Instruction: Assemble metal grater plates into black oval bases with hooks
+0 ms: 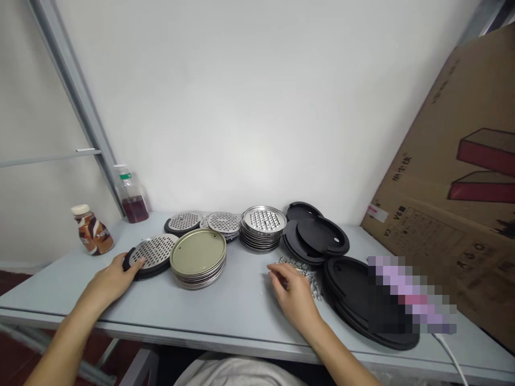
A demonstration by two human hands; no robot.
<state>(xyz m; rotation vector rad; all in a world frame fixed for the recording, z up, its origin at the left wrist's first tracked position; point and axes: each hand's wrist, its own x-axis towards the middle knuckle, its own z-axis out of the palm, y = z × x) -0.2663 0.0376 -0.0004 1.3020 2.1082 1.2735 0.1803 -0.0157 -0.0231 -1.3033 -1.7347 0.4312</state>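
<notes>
My left hand [115, 279] grips the near edge of a round grater disc [155, 252] with a black rim, thumb on top and fingers at the side. Right beside it stands a stack of round metal plates [198, 254], the top one pale gold-green. My right hand [295, 295] rests low over the table with its fingers curled, thumb and forefinger close together. Anything in those fingers is too small or hidden to make out. Just behind and beside this hand lies a loose pile of small metal hooks or clips [313, 283], partly covered by it.
Behind are another black-rimmed grater disc [185, 221], flat perforated discs [223, 222] and stacked metal graters [263, 221]. Black round trays [322, 236] and larger ones [362, 300] lie right. Two bottles [95, 236] stand left. A cardboard box [450, 203] leans right; a pixelated patch hides something.
</notes>
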